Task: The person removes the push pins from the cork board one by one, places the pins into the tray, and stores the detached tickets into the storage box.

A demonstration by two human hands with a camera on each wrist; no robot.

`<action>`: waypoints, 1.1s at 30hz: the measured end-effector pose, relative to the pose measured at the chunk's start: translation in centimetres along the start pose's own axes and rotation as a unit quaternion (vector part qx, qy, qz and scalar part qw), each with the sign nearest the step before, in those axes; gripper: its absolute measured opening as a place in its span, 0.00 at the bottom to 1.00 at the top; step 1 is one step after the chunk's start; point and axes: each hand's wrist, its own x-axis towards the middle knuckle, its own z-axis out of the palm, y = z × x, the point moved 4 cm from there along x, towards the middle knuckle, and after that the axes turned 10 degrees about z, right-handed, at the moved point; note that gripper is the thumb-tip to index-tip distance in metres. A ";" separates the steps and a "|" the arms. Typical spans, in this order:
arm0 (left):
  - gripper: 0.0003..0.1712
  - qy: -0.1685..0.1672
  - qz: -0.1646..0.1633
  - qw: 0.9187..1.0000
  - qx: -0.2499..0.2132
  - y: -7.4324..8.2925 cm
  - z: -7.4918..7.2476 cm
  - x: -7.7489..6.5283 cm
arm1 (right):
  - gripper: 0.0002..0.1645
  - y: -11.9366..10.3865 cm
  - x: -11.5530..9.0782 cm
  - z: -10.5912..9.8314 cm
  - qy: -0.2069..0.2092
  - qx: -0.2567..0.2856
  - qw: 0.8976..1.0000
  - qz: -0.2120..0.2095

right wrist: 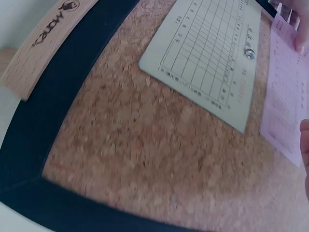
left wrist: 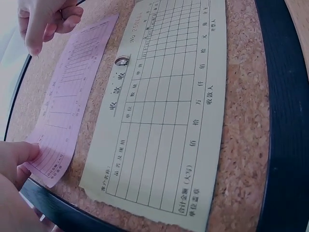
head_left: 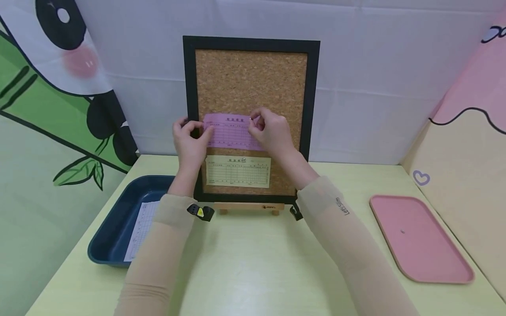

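A pink receipt slip (head_left: 231,135) lies against the framed corkboard (head_left: 253,81), just above a pale yellow receipt slip (head_left: 237,173). My left hand (head_left: 190,147) holds the pink slip by its left end, thumb on its front, fingers by the black frame. Over the slip's upper right part, my right hand (head_left: 274,134) pinches a small thumbtack (head_left: 251,118), mostly hidden by the fingertips. In the left wrist view its thin point shows below the thumb, close to the pink slip's top edge. A round metallic thumbtack (left wrist: 122,60) pins the yellow slip near its top middle.
The board leans on a small wooden easel (head_left: 249,206) by the back wall. At left, a dark blue tray (head_left: 106,228) holds a white printed slip (head_left: 140,228), partly behind the left sleeve. A pink tray (head_left: 427,245) at right carries one small tack (head_left: 402,231).
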 end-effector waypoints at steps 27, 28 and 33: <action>0.20 0.008 0.047 0.998 0.040 2.3 -3.9 -1.2 | 0.05 0.6 -2.9 -11.1 0.069 0.019 0.988 -0.133; 0.20 0.007 0.049 0.998 0.039 2.4 -4.0 -1.2 | 0.05 0.7 -3.1 -11.5 0.072 0.017 0.988 -0.133; 0.21 0.004 0.053 0.998 0.037 2.7 -4.7 -1.5 | 0.05 1.4 -4.2 -13.8 0.087 0.006 0.988 -0.126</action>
